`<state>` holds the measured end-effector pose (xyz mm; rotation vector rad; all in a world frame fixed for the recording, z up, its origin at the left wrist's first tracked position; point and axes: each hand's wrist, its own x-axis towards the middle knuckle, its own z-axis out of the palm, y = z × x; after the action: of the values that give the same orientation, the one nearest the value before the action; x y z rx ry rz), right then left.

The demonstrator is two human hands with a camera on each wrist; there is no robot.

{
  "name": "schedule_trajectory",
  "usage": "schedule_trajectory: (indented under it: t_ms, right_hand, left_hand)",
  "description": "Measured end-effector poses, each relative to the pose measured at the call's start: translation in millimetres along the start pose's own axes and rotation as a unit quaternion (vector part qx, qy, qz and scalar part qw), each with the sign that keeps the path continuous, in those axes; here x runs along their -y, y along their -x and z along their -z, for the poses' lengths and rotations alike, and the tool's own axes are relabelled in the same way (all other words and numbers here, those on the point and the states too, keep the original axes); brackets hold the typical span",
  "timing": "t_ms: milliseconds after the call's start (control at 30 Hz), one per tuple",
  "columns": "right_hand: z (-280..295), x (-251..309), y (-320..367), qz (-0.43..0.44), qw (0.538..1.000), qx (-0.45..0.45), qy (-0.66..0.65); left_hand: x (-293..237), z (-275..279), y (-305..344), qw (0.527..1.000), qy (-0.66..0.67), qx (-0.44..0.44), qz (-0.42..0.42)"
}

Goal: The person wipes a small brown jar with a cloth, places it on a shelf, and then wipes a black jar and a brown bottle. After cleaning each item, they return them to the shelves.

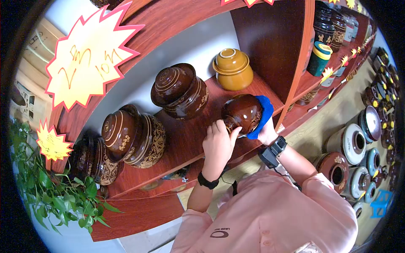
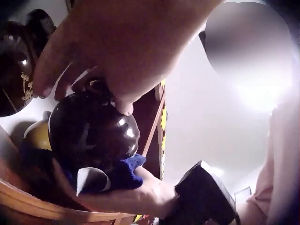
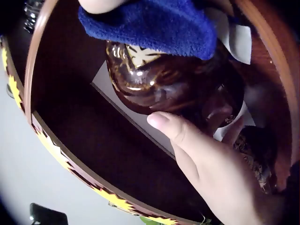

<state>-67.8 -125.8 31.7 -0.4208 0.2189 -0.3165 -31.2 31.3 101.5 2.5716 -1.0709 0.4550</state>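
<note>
A glossy brown ceramic jar (image 1: 242, 111) is held tilted above the front of the shelf, its rounded belly also filling the middle of the left wrist view. My left hand (image 1: 218, 142) grips the jar's narrow end, thumb on one side and fingers on the other. On the opposite end, my right hand (image 1: 268, 133) holds a blue cloth (image 1: 264, 117) against the jar. Most of the right hand's fingers are hidden behind the cloth in the head view. A white tag (image 3: 240, 41) sticks out beside the cloth in the right wrist view.
On the red-brown wooden shelf (image 1: 185, 145) stand a yellow lidded pot (image 1: 234, 71) and several brown lidded jars (image 1: 179, 90). A vertical panel (image 1: 272, 46) closes off the right side. Leafy plants (image 1: 63, 198) hang at the left; more jars (image 1: 352, 143) stand on the floor at right.
</note>
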Motion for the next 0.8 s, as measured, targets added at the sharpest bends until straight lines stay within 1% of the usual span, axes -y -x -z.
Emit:
schedule_trajectory:
  t_ms: [100,133,233,267,300,367,400,467,500,567,600,667,733,767,800]
  right_hand:
    - [2.5,3.3,2.2,0.013,1.0,0.001,0.018]
    - [2.8,3.8,3.2,0.018,1.0,-0.002,0.021]
    - [-4.3,8.3,10.3,0.036,0.999,-0.018,0.033]
    - [-8.3,10.2,11.5,0.039,0.998,-0.018,0.047]
    - [-10.4,11.2,11.6,0.042,0.997,-0.018,0.062]
    - [-8.1,10.0,5.6,0.082,0.994,0.03,0.066]
    - [-7.7,9.1,2.9,0.102,0.991,0.055,0.069]
    - [-9.9,6.6,0.5,0.165,0.976,0.057,0.129]
    - [-10.7,5.8,-0.1,0.196,0.966,0.058,0.159]
    - [-10.1,4.6,2.1,0.196,0.952,0.03,0.235]
    - [-12.3,4.6,4.7,0.195,0.942,0.015,0.273]
    - [-22.6,5.2,11.5,0.28,0.872,0.045,0.399]
    - [-38.4,8.9,17.5,0.369,0.781,0.07,0.499]
    - [-46.8,10.9,21.7,0.376,0.764,0.076,0.519]
    - [-55.1,12.5,27.4,0.383,0.747,0.083,0.538]
  left_hand:
    - [6.9,2.3,1.7,0.997,0.041,0.054,-0.029]
    - [9.2,4.1,3.2,0.989,0.108,0.098,-0.011]
    - [11.9,6.5,9.3,0.974,0.154,0.167,-0.011]
    - [14.2,1.7,11.7,0.974,0.167,0.151,-0.021]
    - [17.0,-4.0,12.2,0.97,0.18,0.161,-0.007]
    - [22.0,-13.5,12.4,0.961,0.207,0.179,0.023]
    - [22.8,-15.6,11.7,0.958,0.226,0.172,0.034]
    - [24.6,-19.3,9.3,0.951,0.261,0.158,0.056]
    - [28.3,-26.0,8.8,0.94,0.284,0.175,0.069]
    - [37.4,-43.8,8.2,0.916,0.329,0.21,0.093]
    - [38.7,-48.0,8.3,0.911,0.355,0.189,0.091]
    - [37.9,-54.3,9.2,0.898,0.406,0.147,0.088]
    - [30.2,-60.4,7.5,0.887,0.452,0.059,0.078]
    - [26.3,-63.9,5.8,0.878,0.473,0.014,0.073]
    - [27.2,-72.0,6.1,0.864,0.5,0.016,0.056]
